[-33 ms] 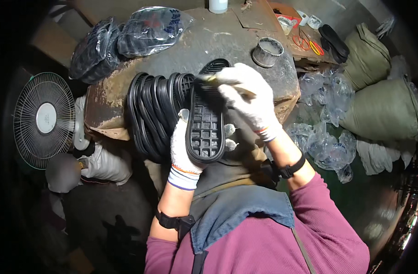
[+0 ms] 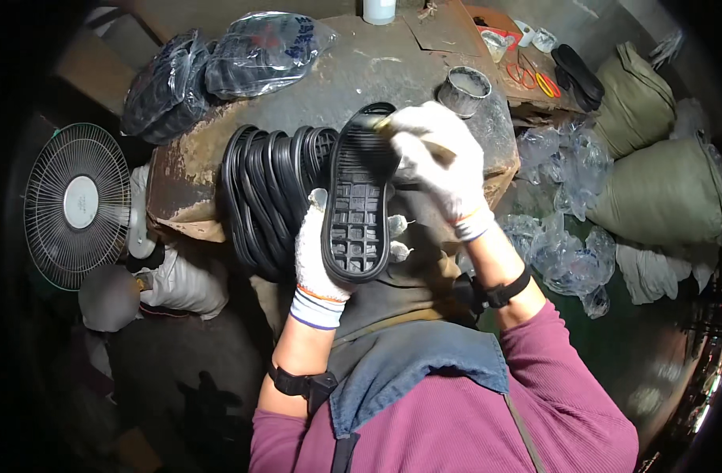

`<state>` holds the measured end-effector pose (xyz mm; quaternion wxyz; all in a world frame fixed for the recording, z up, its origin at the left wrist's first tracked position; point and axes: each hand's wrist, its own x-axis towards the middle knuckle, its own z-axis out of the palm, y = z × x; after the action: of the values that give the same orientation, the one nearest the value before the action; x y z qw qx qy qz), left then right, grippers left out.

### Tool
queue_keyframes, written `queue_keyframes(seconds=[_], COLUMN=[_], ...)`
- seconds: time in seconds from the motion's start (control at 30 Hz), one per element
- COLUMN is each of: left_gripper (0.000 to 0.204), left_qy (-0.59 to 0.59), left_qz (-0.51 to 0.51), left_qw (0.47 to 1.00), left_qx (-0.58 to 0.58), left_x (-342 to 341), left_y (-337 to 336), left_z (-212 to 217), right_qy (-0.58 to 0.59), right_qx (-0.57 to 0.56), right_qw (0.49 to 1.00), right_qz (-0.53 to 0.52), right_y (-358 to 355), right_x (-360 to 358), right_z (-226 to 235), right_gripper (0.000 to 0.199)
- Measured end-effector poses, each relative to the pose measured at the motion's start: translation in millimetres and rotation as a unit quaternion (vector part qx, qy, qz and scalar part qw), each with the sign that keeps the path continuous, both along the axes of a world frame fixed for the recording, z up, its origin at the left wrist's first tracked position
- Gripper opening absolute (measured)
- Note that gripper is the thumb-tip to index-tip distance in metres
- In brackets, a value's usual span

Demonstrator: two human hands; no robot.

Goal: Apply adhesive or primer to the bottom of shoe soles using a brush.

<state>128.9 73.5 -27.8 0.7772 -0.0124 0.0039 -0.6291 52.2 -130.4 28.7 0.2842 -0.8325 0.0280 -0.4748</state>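
Observation:
My left hand [image 2: 317, 256], in a white glove, is closed around the lower part of a black shoe sole [image 2: 356, 229]. The sole stands nearly upright, its gridded recess facing me, with fingertips showing past its right edge. My gloved right hand [image 2: 444, 162] is at the sole's upper end, fingers pinched on a small brush-like tool [image 2: 383, 124] with a yellowish part. The tool's tip is blurred against the sole. Left of my hands, a row of several black soles [image 2: 258, 185] leans together at the bench edge.
On the worn bench [image 2: 369, 71] stand a round tin [image 2: 461, 102] with greyish contents, bagged black items [image 2: 262, 55] and a whitish container [image 2: 379, 11]. Scissors [image 2: 546, 83] lie at the back right. A fan [image 2: 80, 203] stands left; green sacks [image 2: 660, 189] and clear plastic bags [image 2: 570, 256] are right.
My right hand has moved slightly up and to the right along the sole's upper end, uncovering more of it. My left hand and the sole have stayed put.

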Motion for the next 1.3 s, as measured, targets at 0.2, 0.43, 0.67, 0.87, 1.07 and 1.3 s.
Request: queue_keyframes(seconds=[0.2,0.43,0.67,0.87,1.07,1.3], left_gripper=[0.076,0.06,0.07,0.084,0.053,0.04], left_qy=[0.019,-0.031,-0.007,-0.27,-0.399,-0.712], left_qz=[-0.031,0.024,0.042,0.115,0.199,0.279], left_qw=[0.999,0.998,0.998,0.954,0.873,0.579], left_qx=[-0.021,0.043,-0.035,0.061,0.194,0.284], left_x=[-3.0,-10.6,11.4,53.2,62.8,56.3], left_y=[-6.2,-2.8,-6.8,12.1,37.0,39.4], left_z=[4.5,-3.1,-14.2,8.8,24.7,26.1], right_qy=[0.018,0.09,0.11,0.156,0.277,0.253], right_qx=[0.17,0.142,-0.07,-0.039,0.353,0.196], right_qw=[0.985,0.971,0.965,0.936,0.871,0.927], right_qz=[0.006,0.172,0.225,0.312,0.201,0.196], right_y=[-26.4,17.2,46.8,31.0,73.1,78.4], right_x=[11.4,-8.9,-34.0,-54.5,-39.9,-25.1], right_z=[-25.2,-19.7,7.3,3.2,20.4,22.7], right_gripper=[0.014,0.019,0.025,0.024,0.022,0.024])
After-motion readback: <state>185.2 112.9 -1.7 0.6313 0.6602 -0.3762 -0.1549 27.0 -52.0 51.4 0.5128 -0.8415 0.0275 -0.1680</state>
